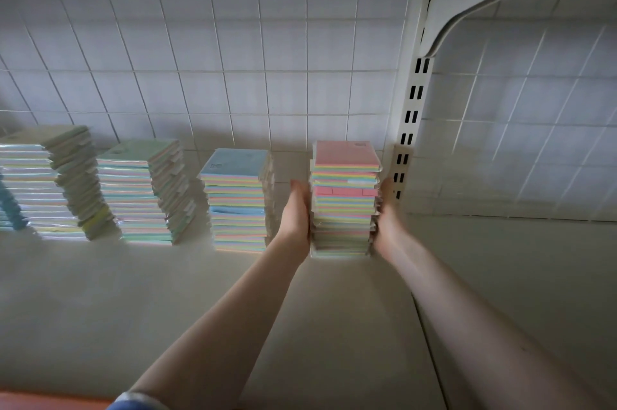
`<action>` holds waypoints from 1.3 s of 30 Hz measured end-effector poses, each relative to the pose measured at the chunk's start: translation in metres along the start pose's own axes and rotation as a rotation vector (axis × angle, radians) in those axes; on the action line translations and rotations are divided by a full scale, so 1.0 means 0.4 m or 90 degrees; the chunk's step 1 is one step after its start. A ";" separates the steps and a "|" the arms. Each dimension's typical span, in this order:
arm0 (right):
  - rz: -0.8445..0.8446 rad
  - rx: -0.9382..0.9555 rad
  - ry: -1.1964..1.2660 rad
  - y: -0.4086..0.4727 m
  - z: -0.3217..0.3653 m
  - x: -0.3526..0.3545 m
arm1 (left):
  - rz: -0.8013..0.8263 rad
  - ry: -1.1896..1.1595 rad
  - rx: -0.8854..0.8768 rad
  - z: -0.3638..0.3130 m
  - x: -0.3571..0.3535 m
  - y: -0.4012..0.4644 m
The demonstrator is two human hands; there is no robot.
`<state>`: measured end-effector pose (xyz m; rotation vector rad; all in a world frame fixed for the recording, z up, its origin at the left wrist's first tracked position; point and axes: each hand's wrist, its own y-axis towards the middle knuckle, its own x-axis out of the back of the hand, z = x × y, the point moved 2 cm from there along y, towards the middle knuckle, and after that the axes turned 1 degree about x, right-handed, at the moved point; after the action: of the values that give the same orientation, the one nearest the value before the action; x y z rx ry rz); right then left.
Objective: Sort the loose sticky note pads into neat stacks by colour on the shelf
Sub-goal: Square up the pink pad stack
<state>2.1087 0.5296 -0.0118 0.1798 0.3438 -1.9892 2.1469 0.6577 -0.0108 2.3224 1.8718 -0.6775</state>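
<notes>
Four stacks of film-wrapped pastel sticky note pads stand in a row on the pale matt shelf. At the right end, near the slotted white metal upright, is the pink-topped stack. The left hand lies flat against its left side and the right hand against its right side. The fingers on the far sides are hidden, so whether they curl behind the stack cannot be told; the visible contact is a two-sided press, not a pinch.

Hazards from this position:
- Uneven pressure from the two palms would probably shear the column sideways, since the glossy wrappers look slippery against each other.
- Several pads already sit slightly out of line; releasing abruptly could let the upper pads slide off.
- A topple to the left could strike the blue-topped stack, which stands just beside the left hand.

Materials: each pad is a flat square block with multicoloured paper edges under clear shiny film. The green-topped stack and the leftmost pale stack lean visibly. A white wire grid backs the shelf.
</notes>
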 end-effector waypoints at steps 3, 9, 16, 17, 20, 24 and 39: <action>-0.007 -0.027 -0.022 -0.008 -0.012 -0.012 | -0.001 0.026 0.013 0.018 -0.003 -0.013; -0.019 -0.025 -0.010 -0.001 -0.026 -0.018 | 0.004 -0.018 0.014 0.024 -0.009 -0.016; -0.028 -0.019 0.038 -0.012 -0.016 -0.009 | 0.022 -0.027 0.010 0.032 -0.012 -0.012; -0.038 -0.009 0.041 -0.022 -0.009 -0.010 | 0.022 -0.028 0.009 0.032 -0.014 -0.013; -0.031 0.003 0.065 -0.051 0.019 -0.023 | 0.024 -0.025 0.009 0.029 -0.016 -0.015; -0.004 -0.008 0.104 -0.022 -0.010 -0.005 | 0.016 -0.020 0.015 0.031 -0.007 -0.004; -0.013 -0.012 0.022 -0.032 -0.014 -0.007 | 0.040 0.041 0.005 0.031 -0.001 -0.033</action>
<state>2.0981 0.5387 -0.0143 0.1995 0.3867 -2.0041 2.1307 0.6565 -0.0191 2.4240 1.8165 -0.6106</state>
